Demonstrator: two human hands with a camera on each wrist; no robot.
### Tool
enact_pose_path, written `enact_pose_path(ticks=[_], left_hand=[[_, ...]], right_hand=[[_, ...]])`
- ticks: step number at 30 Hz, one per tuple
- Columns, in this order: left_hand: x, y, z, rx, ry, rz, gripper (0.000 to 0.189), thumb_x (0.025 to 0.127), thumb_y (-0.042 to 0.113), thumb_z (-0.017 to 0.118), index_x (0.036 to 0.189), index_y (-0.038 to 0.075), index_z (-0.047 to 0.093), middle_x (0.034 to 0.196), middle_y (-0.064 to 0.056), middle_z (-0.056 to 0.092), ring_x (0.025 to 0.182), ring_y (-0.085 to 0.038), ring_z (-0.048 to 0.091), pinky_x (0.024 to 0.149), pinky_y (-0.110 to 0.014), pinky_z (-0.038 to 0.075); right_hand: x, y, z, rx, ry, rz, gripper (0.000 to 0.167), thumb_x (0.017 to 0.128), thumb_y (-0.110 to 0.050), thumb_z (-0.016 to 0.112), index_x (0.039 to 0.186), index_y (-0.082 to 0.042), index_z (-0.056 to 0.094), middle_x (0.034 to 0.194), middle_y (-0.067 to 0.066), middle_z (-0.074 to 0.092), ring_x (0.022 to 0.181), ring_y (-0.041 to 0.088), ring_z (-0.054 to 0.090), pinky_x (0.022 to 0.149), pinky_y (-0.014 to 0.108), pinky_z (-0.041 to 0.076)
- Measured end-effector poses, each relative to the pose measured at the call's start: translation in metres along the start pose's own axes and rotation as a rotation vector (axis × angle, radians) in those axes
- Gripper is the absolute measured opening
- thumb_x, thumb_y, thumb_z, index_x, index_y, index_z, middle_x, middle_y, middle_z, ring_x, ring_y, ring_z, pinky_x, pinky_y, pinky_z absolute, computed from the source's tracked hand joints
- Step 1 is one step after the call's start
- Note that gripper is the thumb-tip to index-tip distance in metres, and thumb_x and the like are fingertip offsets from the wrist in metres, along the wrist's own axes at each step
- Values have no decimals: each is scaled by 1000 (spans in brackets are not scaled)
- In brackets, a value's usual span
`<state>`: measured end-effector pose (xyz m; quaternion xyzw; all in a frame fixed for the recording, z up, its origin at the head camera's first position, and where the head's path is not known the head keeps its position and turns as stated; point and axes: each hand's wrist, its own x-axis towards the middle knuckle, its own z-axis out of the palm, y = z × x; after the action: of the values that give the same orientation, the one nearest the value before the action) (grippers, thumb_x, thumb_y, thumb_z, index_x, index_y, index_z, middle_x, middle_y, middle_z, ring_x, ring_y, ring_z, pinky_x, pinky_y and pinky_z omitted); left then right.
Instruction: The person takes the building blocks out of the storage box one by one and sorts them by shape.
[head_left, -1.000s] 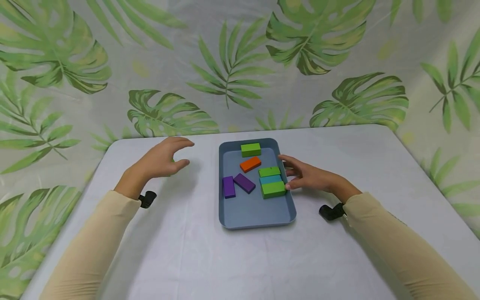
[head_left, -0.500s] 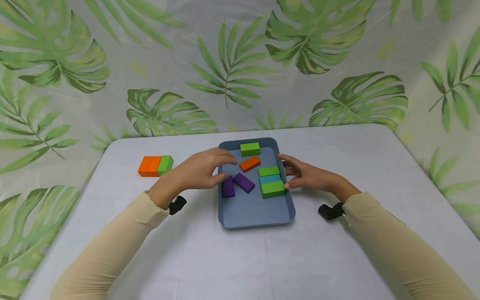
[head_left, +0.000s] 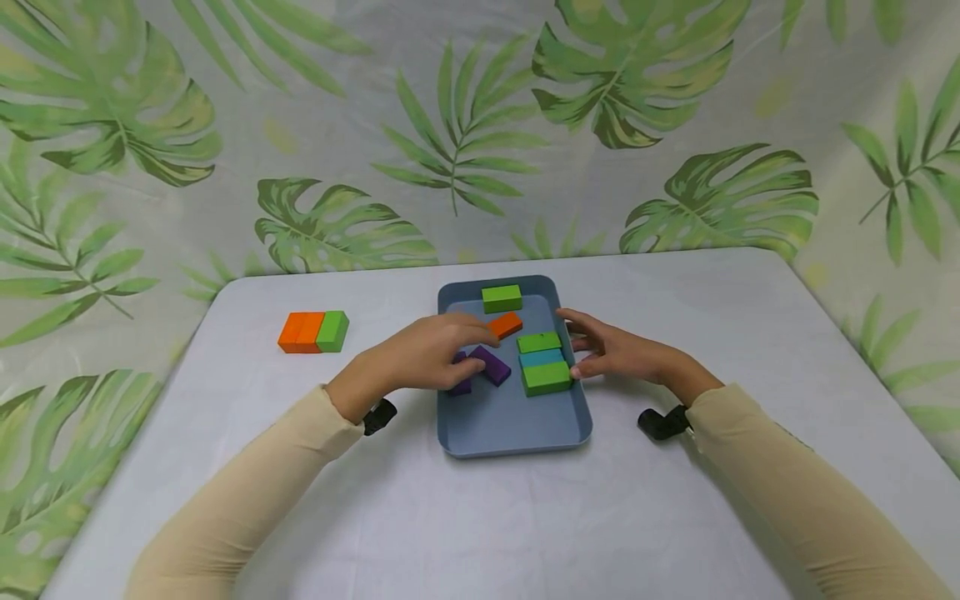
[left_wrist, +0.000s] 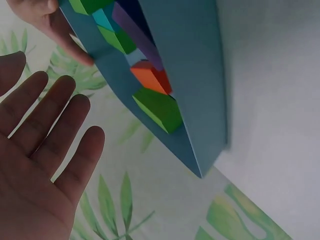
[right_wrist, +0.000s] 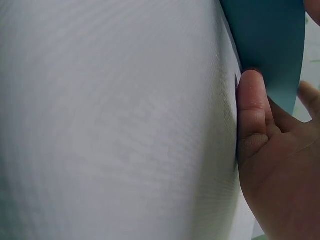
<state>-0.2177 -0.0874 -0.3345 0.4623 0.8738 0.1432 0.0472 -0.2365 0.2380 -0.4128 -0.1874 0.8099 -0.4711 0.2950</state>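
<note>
In the head view my left hand (head_left: pixel 427 354) is over the left side of a blue-grey tray (head_left: pixel 517 429). Its thumb and fingers are parted above a purple block (head_left: pixel 491 367), holding nothing; the left wrist view shows the fingers (left_wrist: pixel 82 150) spread. A second purple block (head_left: pixel 460 387) is partly hidden under this hand. Just past the fingertips lies an orange block (head_left: pixel 507 324). My right hand (head_left: pixel 618 350) rests against the tray's right wall, fingertips at the rim; in the right wrist view a finger (right_wrist: pixel 252 100) touches the outer wall.
Inside the tray, green blocks (head_left: pixel 547 379) flank a blue-green block (head_left: pixel 542 358) along the right wall, and another green block (head_left: pixel 501 298) lies at the far end. Left of the tray, two orange blocks (head_left: pixel 300 332) and a green block (head_left: pixel 332 332) form a row on the white table (head_left: pixel 480 517).
My left hand has moved right from the row of blocks on the table, uncovering it, and come over the purple blocks in the tray. My right hand has stayed at the tray's wall.
</note>
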Motion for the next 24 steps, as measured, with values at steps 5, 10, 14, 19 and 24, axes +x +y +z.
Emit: enact_pose_path(ticks=[5, 10, 14, 19, 24], left_hand=[[12, 6, 2, -18, -9, 41, 31, 95, 20, 63, 125, 12, 68, 130, -3, 67, 124, -19, 61, 106, -39, 49], [27, 9, 2, -51, 15, 81, 32, 97, 17, 59, 127, 10, 66, 130, -4, 67, 115, -16, 64, 97, -35, 54], [38, 11, 8, -61, 17, 64, 32, 97, 16, 58, 128, 11, 66, 132, -4, 66, 120, -17, 63, 100, -35, 53], [50, 16, 20, -56, 7, 68, 33, 95, 13, 61, 127, 11, 67, 134, -3, 64, 128, -18, 59, 104, -35, 51], [61, 20, 29, -76, -8, 118, 34, 92, 8, 63, 126, 10, 67, 133, -2, 64, 128, -17, 58, 108, -34, 47]], right_hand=[[0, 0, 0, -9, -1, 0, 98, 91, -29, 72, 161, -28, 3, 166, 18, 10, 149, 42, 29, 114, 57, 38], [-1, 0, 0, -15, -3, -8, 97, 92, -29, 71, 161, -28, 3, 166, 18, 10, 149, 42, 28, 113, 57, 39], [-1, 1, 0, -8, -14, -15, 96, 93, -29, 70, 161, -28, 2, 166, 17, 9, 149, 42, 28, 112, 55, 41], [-1, 0, 0, 8, -25, -22, 97, 93, -27, 70, 161, -27, 1, 167, 17, 8, 150, 42, 28, 109, 52, 45], [-2, 0, 0, 13, -31, -32, 95, 94, -24, 68, 161, -27, 0, 167, 17, 8, 150, 42, 28, 108, 50, 46]])
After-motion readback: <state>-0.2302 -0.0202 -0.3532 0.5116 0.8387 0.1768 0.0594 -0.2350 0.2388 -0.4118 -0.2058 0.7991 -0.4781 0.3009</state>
